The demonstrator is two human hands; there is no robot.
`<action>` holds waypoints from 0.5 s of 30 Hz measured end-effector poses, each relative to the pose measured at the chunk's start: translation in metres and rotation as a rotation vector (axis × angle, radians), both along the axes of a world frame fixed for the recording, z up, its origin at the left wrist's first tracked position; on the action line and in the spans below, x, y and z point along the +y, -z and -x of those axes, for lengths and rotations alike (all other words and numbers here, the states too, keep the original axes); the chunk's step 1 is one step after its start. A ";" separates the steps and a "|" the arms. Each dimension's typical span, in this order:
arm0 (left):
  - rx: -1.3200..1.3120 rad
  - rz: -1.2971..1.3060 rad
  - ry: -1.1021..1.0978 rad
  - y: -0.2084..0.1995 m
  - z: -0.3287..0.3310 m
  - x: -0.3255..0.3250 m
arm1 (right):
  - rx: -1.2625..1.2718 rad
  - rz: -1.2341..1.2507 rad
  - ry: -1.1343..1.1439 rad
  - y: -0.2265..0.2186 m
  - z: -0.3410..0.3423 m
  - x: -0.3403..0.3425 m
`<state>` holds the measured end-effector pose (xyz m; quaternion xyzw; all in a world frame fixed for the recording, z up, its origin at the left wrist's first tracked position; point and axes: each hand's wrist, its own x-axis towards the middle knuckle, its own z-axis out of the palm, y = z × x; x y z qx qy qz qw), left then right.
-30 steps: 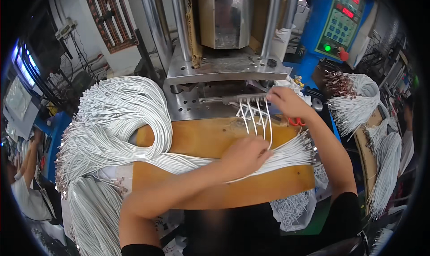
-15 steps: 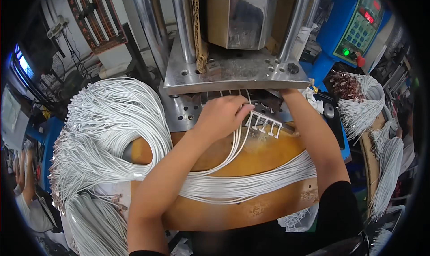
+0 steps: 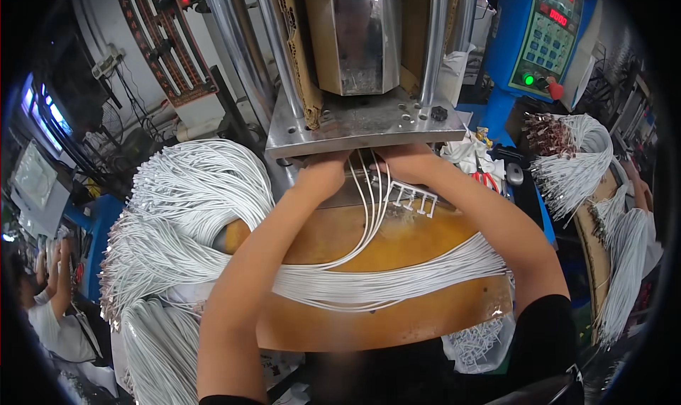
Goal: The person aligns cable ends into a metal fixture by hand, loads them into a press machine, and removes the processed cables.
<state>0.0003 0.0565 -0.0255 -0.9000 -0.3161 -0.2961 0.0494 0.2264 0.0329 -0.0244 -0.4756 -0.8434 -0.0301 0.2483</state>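
Both of my hands reach under the thick steel plate (image 3: 362, 142) of a press. My left hand (image 3: 323, 173) is left of several white cables (image 3: 367, 210) that run out from below the plate. Just right of those cables is my right hand (image 3: 410, 164). The plate and the backs of my hands hide most of the fingers, so any grip is out of sight. A white comb-shaped plastic piece (image 3: 413, 197) lies in front of my right hand, at the edge of the brown board (image 3: 340, 334).
A big coil of white cables (image 3: 202, 185) fills the left side, and a flat band of cables (image 3: 390, 286) crosses the board. At right stand a blue control box (image 3: 546, 40) and more cable bundles (image 3: 578, 157). A bag of white plastic pieces (image 3: 479, 341) sits below the board.
My left hand has left the top of the cables and moved back under the plate's left part. My right hand has shifted left, toward the cables. The whole view has shifted a little.
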 end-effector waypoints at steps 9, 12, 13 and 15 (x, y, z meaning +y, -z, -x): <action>-0.082 0.118 0.104 0.018 -0.010 0.019 | -0.067 -0.132 0.029 -0.019 0.020 -0.007; 0.131 -0.243 0.004 0.016 -0.005 0.013 | 0.018 0.005 0.039 -0.030 0.021 -0.014; 0.126 -0.249 0.007 0.015 -0.005 0.010 | 0.015 -0.001 0.043 -0.029 0.018 -0.017; 0.109 -0.155 -0.069 0.024 -0.001 0.007 | -0.105 -0.215 0.076 -0.014 0.011 -0.018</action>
